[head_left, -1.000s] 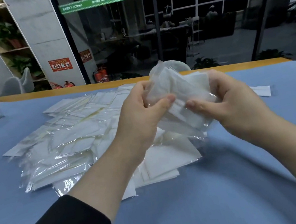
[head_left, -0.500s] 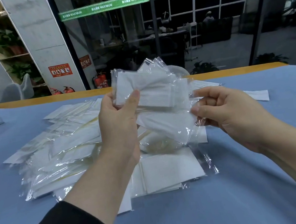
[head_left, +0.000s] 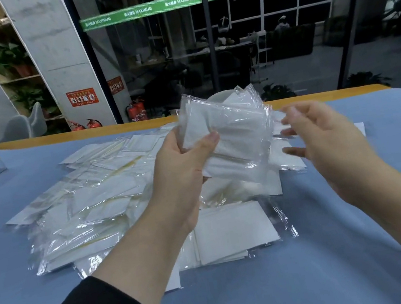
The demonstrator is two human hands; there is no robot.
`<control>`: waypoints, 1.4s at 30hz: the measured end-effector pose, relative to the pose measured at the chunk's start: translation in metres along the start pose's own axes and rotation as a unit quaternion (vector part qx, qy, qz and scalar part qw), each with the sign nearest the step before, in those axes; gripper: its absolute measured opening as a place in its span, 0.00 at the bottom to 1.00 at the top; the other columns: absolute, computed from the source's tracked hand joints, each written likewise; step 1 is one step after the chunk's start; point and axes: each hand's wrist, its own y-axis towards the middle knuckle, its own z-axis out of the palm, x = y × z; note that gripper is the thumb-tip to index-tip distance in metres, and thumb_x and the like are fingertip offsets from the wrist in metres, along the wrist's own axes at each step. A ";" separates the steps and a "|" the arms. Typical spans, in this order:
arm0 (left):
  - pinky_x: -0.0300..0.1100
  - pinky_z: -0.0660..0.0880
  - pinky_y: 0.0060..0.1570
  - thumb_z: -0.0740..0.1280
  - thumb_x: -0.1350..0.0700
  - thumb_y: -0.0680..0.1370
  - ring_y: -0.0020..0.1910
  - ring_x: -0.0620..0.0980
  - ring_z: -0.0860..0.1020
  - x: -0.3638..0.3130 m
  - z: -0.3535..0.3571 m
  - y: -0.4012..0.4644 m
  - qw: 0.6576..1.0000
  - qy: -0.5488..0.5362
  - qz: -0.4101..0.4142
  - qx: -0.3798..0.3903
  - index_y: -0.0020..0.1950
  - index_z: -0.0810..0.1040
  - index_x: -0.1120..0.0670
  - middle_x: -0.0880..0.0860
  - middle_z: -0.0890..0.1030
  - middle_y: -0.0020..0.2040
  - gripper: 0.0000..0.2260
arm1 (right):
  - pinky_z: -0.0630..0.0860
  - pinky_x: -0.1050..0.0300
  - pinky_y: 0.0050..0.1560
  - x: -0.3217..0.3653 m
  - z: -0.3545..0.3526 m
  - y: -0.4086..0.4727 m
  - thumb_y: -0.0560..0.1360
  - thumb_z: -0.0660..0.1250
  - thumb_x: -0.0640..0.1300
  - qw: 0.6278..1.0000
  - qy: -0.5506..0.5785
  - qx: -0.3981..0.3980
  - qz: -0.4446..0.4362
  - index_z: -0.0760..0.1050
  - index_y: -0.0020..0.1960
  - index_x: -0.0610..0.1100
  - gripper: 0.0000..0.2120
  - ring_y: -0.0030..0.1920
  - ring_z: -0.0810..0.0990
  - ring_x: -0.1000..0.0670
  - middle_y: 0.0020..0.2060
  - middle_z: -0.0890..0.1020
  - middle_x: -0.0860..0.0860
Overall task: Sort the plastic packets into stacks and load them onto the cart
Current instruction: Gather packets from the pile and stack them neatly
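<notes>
A single wide-angle camera on the person's head looks forward and down, close over the blue desk (head_left: 319,277), with a dark glass wall (head_left: 269,49) beyond its far edge.

Two bare hands are up over the blue-covered table (head_left: 319,277): the left hand (head_left: 182,178) grips a small bunch of clear plastic packets with white contents (head_left: 228,137), several of them, exact number impossible to tell through the overlapping film, and the right hand (head_left: 324,142) hangs beside them holding nothing. One sprawling heap of the same clear packets (head_left: 92,203) covers the table's far left, dozens at least, too jumbled to count. Three red fire extinguishers (head_left: 136,110) stand beyond the far edge.
</notes>
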 end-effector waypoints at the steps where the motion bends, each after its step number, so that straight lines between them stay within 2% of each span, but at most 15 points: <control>1: 0.53 0.80 0.55 0.74 0.59 0.77 0.55 0.56 0.85 -0.001 -0.001 0.001 1.000 0.020 0.003 0.010 0.62 0.79 0.48 0.53 0.86 0.55 0.15 | 0.79 0.52 0.58 0.001 -0.004 0.002 0.77 0.68 0.58 1.000 -0.010 0.012 -0.024 0.74 0.59 0.61 0.11 0.59 0.80 0.56 0.56 0.80 0.60; 3: 0.52 0.81 0.52 0.73 0.63 0.77 0.53 0.57 0.85 0.002 -0.001 0.000 0.996 0.072 -0.007 0.054 0.62 0.80 0.51 0.54 0.86 0.54 0.15 | 0.74 0.59 0.60 -0.001 -0.009 0.002 0.66 0.74 0.62 0.990 -0.072 0.105 -0.056 0.65 0.66 0.67 0.31 0.64 0.75 0.61 0.63 0.74 0.62; 5: 0.55 0.82 0.49 0.72 0.65 0.76 0.52 0.59 0.85 0.005 0.000 -0.001 0.988 0.130 -0.015 0.081 0.60 0.79 0.52 0.56 0.85 0.54 0.15 | 0.74 0.61 0.59 -0.009 -0.007 0.000 0.64 0.78 0.57 0.967 -0.151 0.197 -0.049 0.62 0.68 0.71 0.38 0.61 0.76 0.59 0.63 0.74 0.60; 7: 0.51 0.83 0.44 0.72 0.59 0.76 0.50 0.57 0.84 0.007 0.001 -0.001 0.979 0.194 0.020 0.061 0.59 0.77 0.46 0.54 0.84 0.53 0.14 | 0.75 0.63 0.55 -0.016 -0.003 -0.002 0.70 0.79 0.50 0.950 -0.202 0.236 -0.045 0.68 0.64 0.70 0.31 0.53 0.78 0.60 0.56 0.78 0.60; 10: 0.35 0.76 0.38 0.67 0.38 0.79 0.44 0.45 0.80 -0.002 0.003 -0.005 0.965 0.240 0.102 0.000 0.55 0.78 0.43 0.50 0.81 0.47 0.11 | 0.73 0.63 0.47 -0.018 0.000 -0.003 0.73 0.76 0.47 0.945 -0.229 0.219 -0.079 0.77 0.53 0.61 0.14 0.46 0.78 0.61 0.47 0.81 0.62; 13: 0.47 0.72 0.37 0.59 0.27 0.76 0.35 0.51 0.73 0.000 0.008 -0.009 0.945 0.298 0.132 -0.026 0.43 0.77 0.56 0.53 0.74 0.35 0.31 | 0.72 0.63 0.52 -0.018 0.008 -0.004 0.73 0.75 0.52 0.938 -0.255 0.211 -0.100 0.76 0.55 0.61 0.14 0.52 0.76 0.61 0.50 0.78 0.63; 16: 0.53 0.77 0.32 0.67 0.43 0.79 0.33 0.55 0.71 0.003 0.007 -0.002 0.945 0.302 0.086 -0.087 0.38 0.75 0.60 0.57 0.70 0.34 0.22 | 0.71 0.65 0.51 -0.019 0.014 -0.006 0.73 0.75 0.51 0.940 -0.246 0.217 -0.099 0.74 0.56 0.62 0.16 0.53 0.75 0.62 0.51 0.77 0.65; 19: 0.48 0.76 0.35 0.64 0.54 0.80 0.32 0.39 0.73 0.001 0.001 0.005 0.958 0.246 0.062 -0.135 0.43 0.82 0.53 0.44 0.79 0.35 0.10 | 0.69 0.66 0.44 -0.017 0.013 -0.007 0.74 0.74 0.49 0.943 -0.253 0.195 -0.095 0.75 0.53 0.60 0.11 0.48 0.76 0.62 0.48 0.79 0.66; 25: 0.39 0.74 0.33 0.65 0.46 0.82 0.37 0.45 0.76 0.008 0.013 -0.006 0.966 0.257 0.007 0.008 0.51 0.79 0.47 0.45 0.79 0.43 0.07 | 0.68 0.72 0.48 -0.012 0.019 -0.012 0.72 0.74 0.46 0.945 -0.229 0.207 -0.109 0.73 0.51 0.66 0.17 0.54 0.75 0.65 0.52 0.77 0.68; 29: 0.37 0.73 0.39 0.64 0.38 0.80 0.44 0.41 0.78 0.002 0.009 -0.007 0.961 0.275 0.018 0.033 0.57 0.75 0.41 0.42 0.79 0.48 0.10 | 0.68 0.73 0.44 -0.012 0.014 -0.010 0.74 0.72 0.41 0.952 -0.217 0.194 -0.092 0.74 0.51 0.63 0.18 0.46 0.77 0.66 0.47 0.78 0.70; 31: 0.41 0.76 0.43 0.70 0.42 0.78 0.48 0.45 0.80 -0.004 0.005 -0.006 0.963 0.260 0.031 0.058 0.62 0.72 0.39 0.45 0.80 0.51 0.15 | 0.69 0.74 0.45 -0.006 0.010 -0.009 0.74 0.73 0.39 0.963 -0.193 0.155 -0.108 0.75 0.49 0.61 0.17 0.45 0.77 0.65 0.44 0.80 0.69; 34: 0.36 0.78 0.43 0.75 0.57 0.76 0.43 0.40 0.81 -0.009 -0.005 -0.004 0.956 0.272 0.049 0.100 0.61 0.76 0.44 0.43 0.83 0.45 0.17 | 0.71 0.73 0.46 0.003 0.010 -0.013 0.74 0.74 0.38 0.975 -0.133 0.139 -0.115 0.76 0.49 0.61 0.18 0.45 0.78 0.63 0.44 0.81 0.65; 37: 0.38 0.78 0.41 0.74 0.60 0.75 0.38 0.44 0.81 -0.018 -0.014 -0.001 0.954 0.286 0.076 0.053 0.52 0.81 0.46 0.46 0.85 0.42 0.11 | 0.71 0.69 0.51 0.008 0.013 -0.015 0.73 0.74 0.49 0.972 -0.182 0.056 -0.135 0.70 0.60 0.61 0.20 0.55 0.76 0.58 0.56 0.75 0.59; 39: 0.44 0.80 0.42 0.74 0.61 0.75 0.42 0.51 0.84 -0.023 -0.021 0.004 0.965 0.245 0.091 -0.020 0.52 0.81 0.48 0.50 0.86 0.44 0.10 | 0.71 0.65 0.47 0.021 0.008 -0.016 0.73 0.72 0.57 0.974 -0.189 -0.026 -0.124 0.69 0.59 0.58 0.18 0.53 0.76 0.56 0.55 0.74 0.56; 42: 0.50 0.83 0.44 0.73 0.60 0.75 0.49 0.54 0.84 -0.028 -0.028 0.008 0.970 0.192 0.095 -0.111 0.54 0.81 0.50 0.51 0.86 0.48 0.10 | 0.72 0.69 0.41 0.034 0.002 -0.021 0.69 0.70 0.65 0.955 -0.264 0.109 -0.084 0.76 0.50 0.57 0.16 0.42 0.77 0.62 0.42 0.79 0.60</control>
